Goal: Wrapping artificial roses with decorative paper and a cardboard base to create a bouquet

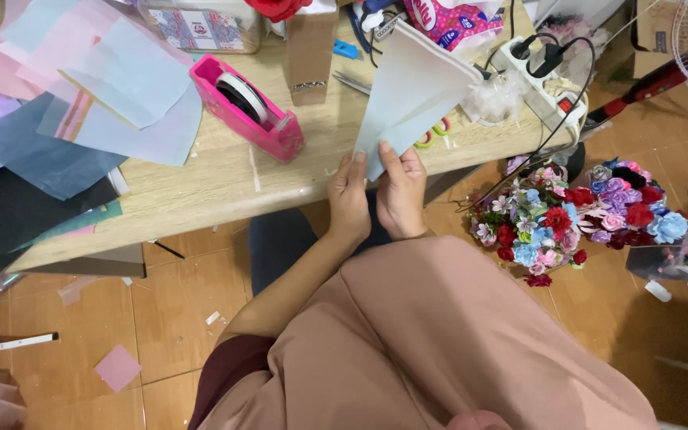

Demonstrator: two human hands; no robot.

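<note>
Both your hands — left hand, right hand — pinch the lower corner of the pale blue paper sheet, held over the worktop edge. Folding stage, likely — next crease wants aligned edges.

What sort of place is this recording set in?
Probably a home craft workspace for making paper flower bouquets. Both hands hold a folded pale sheet over a wooden table with coloured wrapping sheets and a pink tape dispenser; finished bouquets sit on the floor.
</note>
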